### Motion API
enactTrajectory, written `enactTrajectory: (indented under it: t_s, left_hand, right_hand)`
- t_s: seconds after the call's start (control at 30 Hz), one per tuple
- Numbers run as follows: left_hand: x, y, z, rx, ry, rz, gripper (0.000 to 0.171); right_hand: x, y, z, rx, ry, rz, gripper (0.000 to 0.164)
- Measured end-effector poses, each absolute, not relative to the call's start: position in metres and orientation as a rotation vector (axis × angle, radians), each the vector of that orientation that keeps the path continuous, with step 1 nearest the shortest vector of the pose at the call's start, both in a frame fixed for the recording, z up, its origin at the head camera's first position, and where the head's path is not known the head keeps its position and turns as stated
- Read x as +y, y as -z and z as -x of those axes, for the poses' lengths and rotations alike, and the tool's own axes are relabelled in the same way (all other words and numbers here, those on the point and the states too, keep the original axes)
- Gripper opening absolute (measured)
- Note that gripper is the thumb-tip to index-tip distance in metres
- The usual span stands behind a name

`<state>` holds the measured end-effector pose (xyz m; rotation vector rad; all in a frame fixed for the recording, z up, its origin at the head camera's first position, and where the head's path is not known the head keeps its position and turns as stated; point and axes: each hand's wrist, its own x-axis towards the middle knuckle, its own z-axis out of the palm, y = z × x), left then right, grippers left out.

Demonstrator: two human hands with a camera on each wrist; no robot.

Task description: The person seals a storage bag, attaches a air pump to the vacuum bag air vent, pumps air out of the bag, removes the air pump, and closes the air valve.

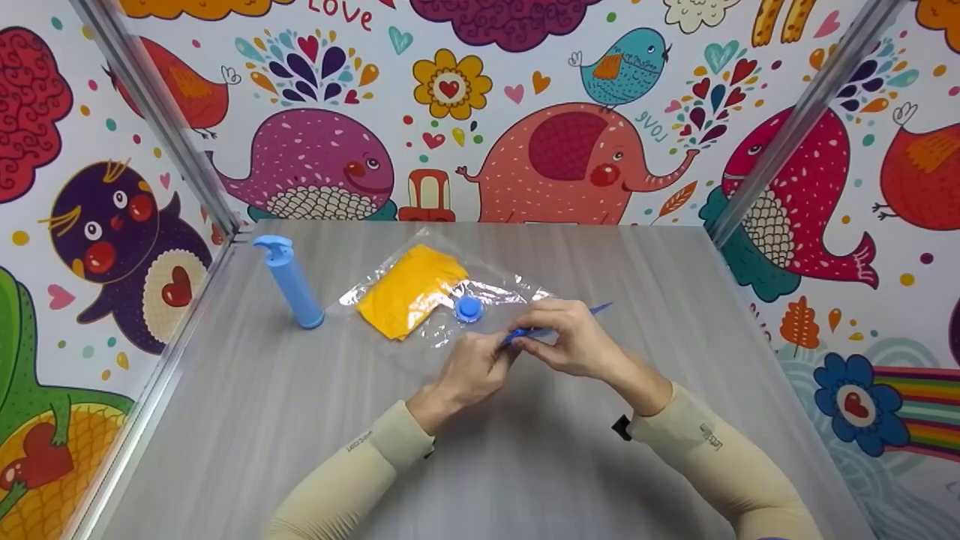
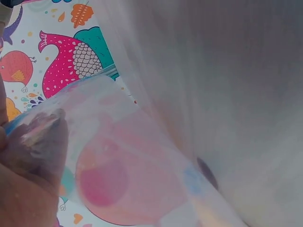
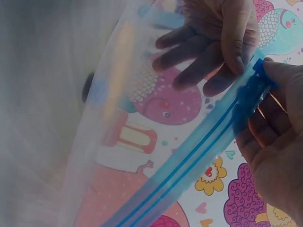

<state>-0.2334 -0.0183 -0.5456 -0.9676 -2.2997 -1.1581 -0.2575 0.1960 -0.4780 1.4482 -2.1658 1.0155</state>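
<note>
A clear plastic vacuum bag [image 1: 504, 282] with a folded yellow cloth [image 1: 411, 291] inside is tilted up at its near edge. Its round blue valve [image 1: 469, 309] faces upward beside the cloth. My left hand [image 1: 474, 369] pinches the bag's edge, its thumb on one side and its straighter fingers seen through the film in the right wrist view. My right hand [image 1: 576, 342] grips the blue zip slider [image 3: 259, 67] at the end of the blue double-lined zip strip [image 3: 182, 163], close to the left thumb.
A light-blue hand pump [image 1: 292, 283] stands upright on the grey wood-grain table [image 1: 247, 390], left of the bag. Walls printed with cartoon animals [image 1: 577, 165] and metal corner posts [image 1: 161, 112] enclose the table at the back and sides.
</note>
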Motion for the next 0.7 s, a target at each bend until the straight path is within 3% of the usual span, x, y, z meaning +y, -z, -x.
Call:
enactTrajectory:
  t_s: [0.7]
  left_hand:
    - [-0.0188,0.5350,0.2359,-2.271,1.206,0.953,0.015]
  right_hand:
    - [0.1966,0.4677,0.2606,-2.174,-0.742,-1.457,0.019]
